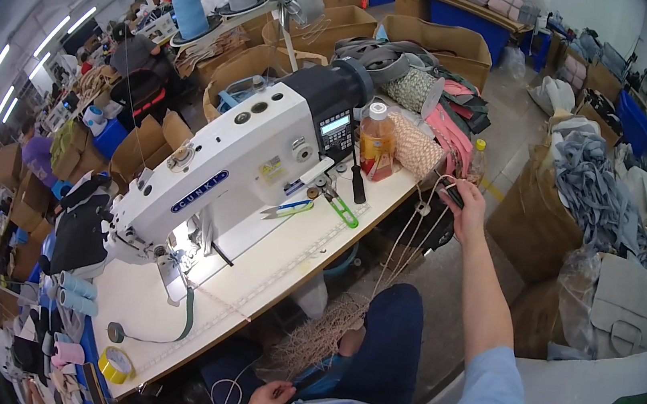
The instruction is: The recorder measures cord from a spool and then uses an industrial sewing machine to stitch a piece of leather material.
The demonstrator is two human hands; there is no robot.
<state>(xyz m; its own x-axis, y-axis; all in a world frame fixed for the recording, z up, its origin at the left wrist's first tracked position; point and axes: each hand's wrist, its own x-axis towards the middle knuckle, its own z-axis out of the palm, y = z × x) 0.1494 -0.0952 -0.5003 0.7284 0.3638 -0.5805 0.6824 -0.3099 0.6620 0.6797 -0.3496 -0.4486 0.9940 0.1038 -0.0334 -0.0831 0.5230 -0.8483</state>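
Observation:
My right hand (pixel 468 208) reaches out past the table's right end, its fingers closed on looped beige cord (pixel 415 228). A small black object (pixel 449 192) also shows at those fingers; its kind is unclear. From there the strands run down to a tangled heap of beige cord (pixel 323 333) over my lap, between my legs. Low in the view, my left hand (pixel 268 400) is closed near my lap. What it grips is too small to tell. Beside it hangs a pale loop of cord (pixel 216 387).
A white sewing machine (pixel 241 151) stands on the table (pixel 248 290). On it lie green-handled scissors (pixel 342 211), a black screwdriver (pixel 359 184), an orange bottle (pixel 377 142) and yellow tape (pixel 115 365). Cloth-filled sacks (pixel 535 220) stand right; cardboard boxes (pixel 440 43) stand behind.

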